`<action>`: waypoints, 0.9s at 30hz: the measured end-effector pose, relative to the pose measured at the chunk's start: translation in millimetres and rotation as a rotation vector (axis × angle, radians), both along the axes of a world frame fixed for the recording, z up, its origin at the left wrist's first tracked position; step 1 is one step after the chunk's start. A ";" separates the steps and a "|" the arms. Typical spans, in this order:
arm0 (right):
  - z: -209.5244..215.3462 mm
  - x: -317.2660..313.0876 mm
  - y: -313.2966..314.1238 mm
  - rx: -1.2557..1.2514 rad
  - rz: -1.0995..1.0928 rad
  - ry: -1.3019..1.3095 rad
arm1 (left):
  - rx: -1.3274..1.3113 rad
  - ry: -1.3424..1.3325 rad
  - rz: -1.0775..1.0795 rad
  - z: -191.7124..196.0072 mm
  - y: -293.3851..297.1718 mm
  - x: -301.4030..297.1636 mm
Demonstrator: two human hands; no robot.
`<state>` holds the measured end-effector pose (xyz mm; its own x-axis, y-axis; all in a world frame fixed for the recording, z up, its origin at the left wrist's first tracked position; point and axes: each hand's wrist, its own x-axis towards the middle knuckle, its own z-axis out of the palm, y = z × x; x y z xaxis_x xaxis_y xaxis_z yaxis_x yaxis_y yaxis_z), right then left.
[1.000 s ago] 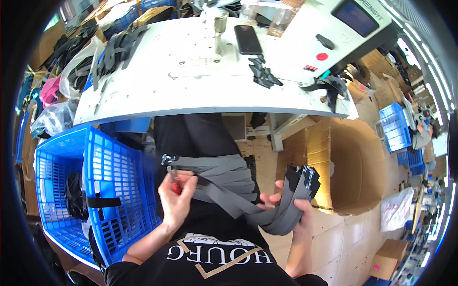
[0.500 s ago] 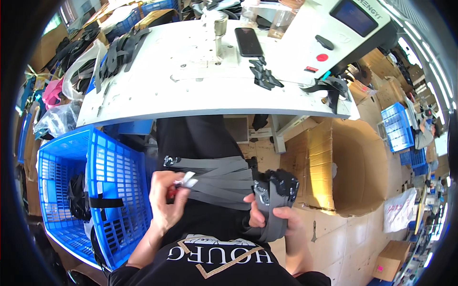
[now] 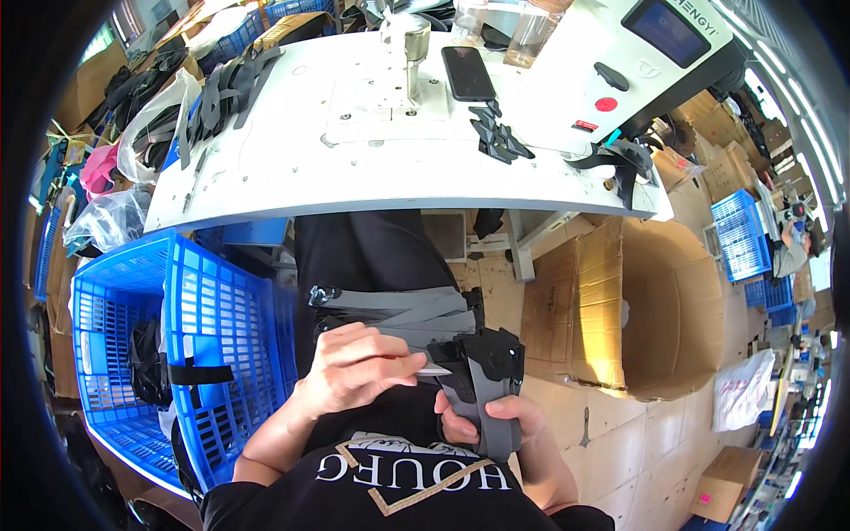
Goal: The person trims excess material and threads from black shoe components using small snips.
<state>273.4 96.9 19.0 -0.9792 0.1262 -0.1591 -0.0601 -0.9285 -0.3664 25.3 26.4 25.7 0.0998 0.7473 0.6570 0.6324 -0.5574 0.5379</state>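
My left hand (image 3: 361,367) is closed on what look like small thread snips, whose pale pointed blade (image 3: 434,371) reaches the top of a strap bundle. That bundle of grey webbing straps (image 3: 482,389) with shiny black ends is gripped upright in my right hand (image 3: 496,420), thumb on one side and fingers on the other. The fingers of my left hand hide the handle of the snips. Beyond both hands, more grey straps (image 3: 398,303) lie fanned out across my lap, partly covered by the left hand.
A white sewing machine table (image 3: 266,177) stands ahead, bearing a phone (image 3: 467,73), black strap pieces (image 3: 500,134) and a machine control head (image 3: 611,62). Blue plastic crates (image 3: 226,354) stand at the left. An open cardboard box (image 3: 589,310) sits on the floor at the right.
My left hand has moved right with the snips, bringing the blade to the strap bundle. The bundle in my right hand has shifted slightly left and turned.
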 end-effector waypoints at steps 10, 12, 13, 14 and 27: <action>7.4 -2.0 -1.9 0.031 0.006 -0.039 | 0.001 0.003 -0.004 15.1 21.8 -5.4; 11.7 -2.1 -1.8 0.043 0.012 -0.049 | -0.014 -0.003 -0.025 20.5 25.6 -1.5; 14.6 -1.9 -1.7 0.058 0.019 -0.084 | -0.020 -0.004 -0.043 22.0 27.3 0.1; 16.0 -1.6 -1.9 0.073 0.027 -0.118 | -0.025 -0.004 -0.061 22.5 27.8 0.9; 10.3 3.5 1.4 0.219 -0.055 -0.196 | -0.492 -0.333 -0.033 32.4 4.2 22.6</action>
<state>276.8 98.3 29.2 -0.9233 0.2300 -0.3077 -0.0162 -0.8236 -0.5670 47.9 30.7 58.1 -0.0233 0.9719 0.2344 0.3721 -0.2092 0.9043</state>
